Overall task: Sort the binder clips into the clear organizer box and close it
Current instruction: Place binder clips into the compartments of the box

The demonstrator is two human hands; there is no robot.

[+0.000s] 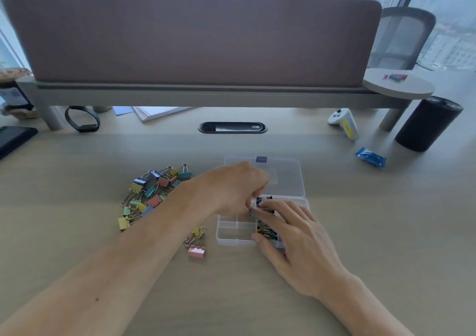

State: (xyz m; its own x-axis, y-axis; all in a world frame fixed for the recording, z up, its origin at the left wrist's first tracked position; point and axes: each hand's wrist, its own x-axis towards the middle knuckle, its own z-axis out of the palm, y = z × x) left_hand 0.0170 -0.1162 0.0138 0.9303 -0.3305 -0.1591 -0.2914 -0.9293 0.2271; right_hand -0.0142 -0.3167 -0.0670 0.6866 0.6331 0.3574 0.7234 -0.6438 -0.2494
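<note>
Lower the binder clip [254, 205] your left hand [237, 188] pinches squarely into the three-o'clock compartment of the organizer box [231, 235], your open-fingered right hand [296, 240] steadying stored clips [264, 230]; the loose pile [149, 194] lies at the box's nine o'clock.

You are reaching your left hand [231, 188] over the clear organizer box [226, 240], its fingers curling down and pinching a small clip [258, 201] above the right-hand compartment. Your right hand [304, 243] is lying flat beside it, fingers resting on the clips inside [263, 229] and thumb touching the front rim. The lid [288, 178] is lying open behind the box, and a pile of coloured binder clips [152, 194] is sitting just left of it.
</note>
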